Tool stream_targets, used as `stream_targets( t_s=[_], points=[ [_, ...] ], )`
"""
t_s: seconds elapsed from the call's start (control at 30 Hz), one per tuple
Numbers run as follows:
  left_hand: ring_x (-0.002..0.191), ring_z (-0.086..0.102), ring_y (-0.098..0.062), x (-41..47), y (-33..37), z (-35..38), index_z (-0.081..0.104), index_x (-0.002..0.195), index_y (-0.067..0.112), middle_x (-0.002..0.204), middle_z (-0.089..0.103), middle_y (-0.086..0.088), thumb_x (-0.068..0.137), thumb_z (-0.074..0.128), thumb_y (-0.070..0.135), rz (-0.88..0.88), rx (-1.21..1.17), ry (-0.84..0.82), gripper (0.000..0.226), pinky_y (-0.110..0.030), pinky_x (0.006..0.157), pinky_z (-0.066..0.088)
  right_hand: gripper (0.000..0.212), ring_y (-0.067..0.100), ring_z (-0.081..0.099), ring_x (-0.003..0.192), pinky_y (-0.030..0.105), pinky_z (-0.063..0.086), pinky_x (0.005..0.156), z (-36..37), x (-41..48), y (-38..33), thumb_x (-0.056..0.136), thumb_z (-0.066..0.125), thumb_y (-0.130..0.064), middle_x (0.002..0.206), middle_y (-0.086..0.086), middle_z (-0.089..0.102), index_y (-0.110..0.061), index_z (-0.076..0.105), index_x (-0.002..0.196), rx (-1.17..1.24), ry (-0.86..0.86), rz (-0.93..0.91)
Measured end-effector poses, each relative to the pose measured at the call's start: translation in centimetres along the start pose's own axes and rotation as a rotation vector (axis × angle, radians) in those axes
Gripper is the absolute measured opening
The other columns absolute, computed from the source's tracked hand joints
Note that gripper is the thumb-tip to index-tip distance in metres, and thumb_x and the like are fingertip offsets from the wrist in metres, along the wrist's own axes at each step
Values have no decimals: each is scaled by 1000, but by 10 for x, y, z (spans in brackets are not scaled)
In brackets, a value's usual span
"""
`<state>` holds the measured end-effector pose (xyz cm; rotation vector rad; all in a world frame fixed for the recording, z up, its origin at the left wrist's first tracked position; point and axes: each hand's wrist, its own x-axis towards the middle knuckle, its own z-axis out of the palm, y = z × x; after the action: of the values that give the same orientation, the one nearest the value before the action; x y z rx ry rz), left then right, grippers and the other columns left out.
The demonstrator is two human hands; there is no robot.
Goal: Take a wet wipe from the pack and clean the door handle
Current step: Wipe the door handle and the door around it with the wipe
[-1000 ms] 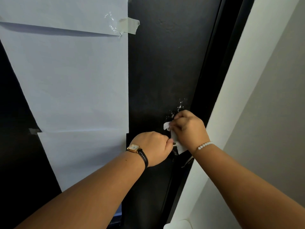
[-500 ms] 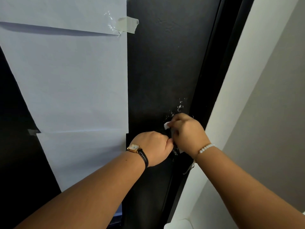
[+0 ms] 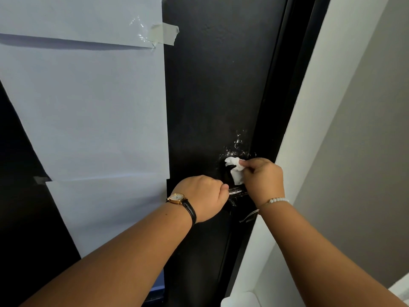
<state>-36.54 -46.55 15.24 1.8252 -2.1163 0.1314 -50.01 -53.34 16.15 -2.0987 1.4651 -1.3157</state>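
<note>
A dark metal door handle point(image 3: 237, 191) sticks out of the black door point(image 3: 217, 85); only a short shiny stretch shows between my hands. My left hand point(image 3: 202, 197), with a watch on the wrist, is closed around the handle's left end. My right hand point(image 3: 264, 181), with a bead bracelet, pinches a crumpled white wet wipe point(image 3: 235, 170) against the door just above the handle. Wet smears point(image 3: 238, 144) glisten on the door above the wipe. The wipe pack is out of sight.
Large white paper sheets point(image 3: 93, 107) are taped over the door's left part, with a tape strip point(image 3: 164, 34) at the top. A white door frame point(image 3: 309, 107) and a grey wall point(image 3: 365, 140) run along the right. A white object point(image 3: 240, 299) sits at the bottom edge.
My right hand has shifted to the right and slightly down, uncovering more of the wipe and a stretch of the handle. My left hand keeps its grip in the same place.
</note>
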Motion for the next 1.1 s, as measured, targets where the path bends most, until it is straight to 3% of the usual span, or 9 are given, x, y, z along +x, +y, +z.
stream_targets(
  t_s=[0.23,0.37,0.53,0.67,0.73,0.8,0.9,0.97,1.1],
  points=[
    [62,50,-13,1,0,1,51,74,21,66,50,4,98,23,36,4,17,-5,40,-26,52,33,21,28,64,84,23,44,70,-5,-2,4,86,56,-13,94,15,72,-7,68,101,-63,-109,99],
    [59,46,-11,1,1,1,48,72,23,61,44,7,98,24,36,0,18,-6,38,-25,50,31,32,20,50,53,22,34,48,-8,1,-7,86,56,-24,55,7,54,0,61,65,-162,-202,87],
    [63,51,-15,0,1,0,49,72,22,64,48,5,98,24,36,-19,4,-5,38,-29,56,38,16,30,62,80,31,51,67,0,1,-24,83,60,-12,102,13,61,0,71,82,-217,-57,-160],
    [65,55,-17,-1,1,0,54,75,20,69,53,3,97,26,37,-19,0,12,40,-30,57,41,16,19,62,66,27,55,63,-7,5,-31,72,62,4,91,5,62,-9,70,67,-234,-127,-244],
    [66,56,-18,-2,0,0,58,77,19,70,54,3,97,25,37,-14,7,17,42,-30,57,41,18,1,54,52,3,44,53,-17,10,-36,72,60,7,82,0,57,-7,69,65,-135,-38,-206],
    [66,56,-17,-1,-1,1,59,78,18,70,54,3,97,25,37,-6,8,21,43,-30,56,40,16,-4,50,51,-5,35,51,-22,16,-41,78,59,4,78,-5,53,-5,70,71,-27,95,-218],
    [65,53,-17,0,0,1,58,78,18,70,53,4,97,25,37,-1,9,24,43,-29,56,38,9,4,49,73,-1,31,62,-12,25,-35,81,64,-5,88,6,61,-7,72,82,-70,169,-325],
    [65,51,-17,0,0,1,59,79,17,71,52,4,97,25,36,-4,15,20,42,-29,57,37,8,10,51,76,14,39,65,-2,22,-27,82,65,-7,84,3,58,-8,72,83,-80,92,-317],
    [65,51,-16,0,0,0,54,77,20,70,51,3,98,25,36,-2,19,13,39,-31,58,39,11,13,58,75,20,43,71,3,13,-15,80,67,-8,81,3,61,-15,75,78,-153,-89,-369]
  ],
)
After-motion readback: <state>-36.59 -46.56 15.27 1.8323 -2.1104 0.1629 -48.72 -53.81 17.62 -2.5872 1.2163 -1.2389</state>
